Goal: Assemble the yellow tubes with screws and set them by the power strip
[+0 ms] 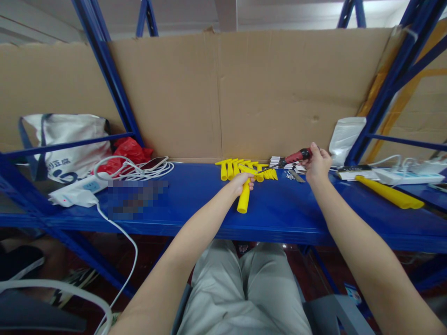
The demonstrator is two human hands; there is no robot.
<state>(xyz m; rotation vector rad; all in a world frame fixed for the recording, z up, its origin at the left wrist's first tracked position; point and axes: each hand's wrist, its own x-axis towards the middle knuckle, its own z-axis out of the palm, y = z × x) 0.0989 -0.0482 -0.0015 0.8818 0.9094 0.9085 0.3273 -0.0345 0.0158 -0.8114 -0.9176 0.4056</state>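
Wrapped around a yellow T-shaped plastic handle [243,201] is my left hand [240,183], closed, with the tubular grip hanging below the fingers. My right hand [319,164] is closed on the rear of a screwdriver [295,157] with a red and black handle. The screwdriver's thin shaft points left, its tip close to the head of the yellow handle; I cannot tell whether they touch. Behind my left hand, several similar yellow pieces [229,171] lie in a row. White paper pieces [275,161] and a small flat metal strip [296,176] lie between my hands.
A cardboard sheet [272,93] stands behind the blue shelf [195,204]. At left are a cloth bag [75,135], a red plastic bag [127,153], and a power strip [84,186] with cables. A long yellow piece [389,191] and another power strip [408,176] lie right.
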